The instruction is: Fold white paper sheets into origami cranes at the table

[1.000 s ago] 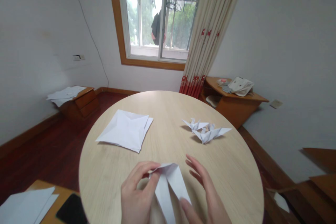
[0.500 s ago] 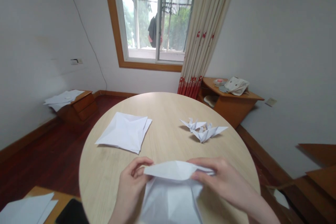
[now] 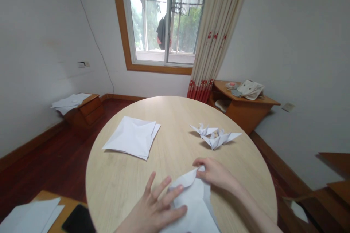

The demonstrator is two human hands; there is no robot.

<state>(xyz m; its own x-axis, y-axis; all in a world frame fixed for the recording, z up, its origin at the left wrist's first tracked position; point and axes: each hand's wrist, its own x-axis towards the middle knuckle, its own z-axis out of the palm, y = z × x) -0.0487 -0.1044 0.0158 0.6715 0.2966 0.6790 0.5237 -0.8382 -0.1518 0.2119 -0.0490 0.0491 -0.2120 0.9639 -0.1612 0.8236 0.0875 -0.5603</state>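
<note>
A white sheet of paper (image 3: 191,207) with crease lines lies at the near side of the round table, its far edge curling over. My right hand (image 3: 212,171) pinches the sheet's far right corner between thumb and fingers. Over the paper's left part, my left hand (image 3: 161,204) is spread, its fingertips on or just above the surface; I cannot tell whether they press it. Farther off on the right stand several folded paper cranes (image 3: 214,138), close together. A stack of creased white paper squares (image 3: 133,136) rests on the table's left side.
The round wooden table (image 3: 175,109) has its edge all around. At lower left, a low surface carries white sheets (image 3: 32,214) and a black phone-like object (image 3: 78,220). A corner cabinet (image 3: 246,105) holding a cloth bag stands by the curtain (image 3: 216,40).
My left hand has let go of the folded edge and opened out flat over the paper. The right hand has shifted to the far corner, and the raised flap has come down.
</note>
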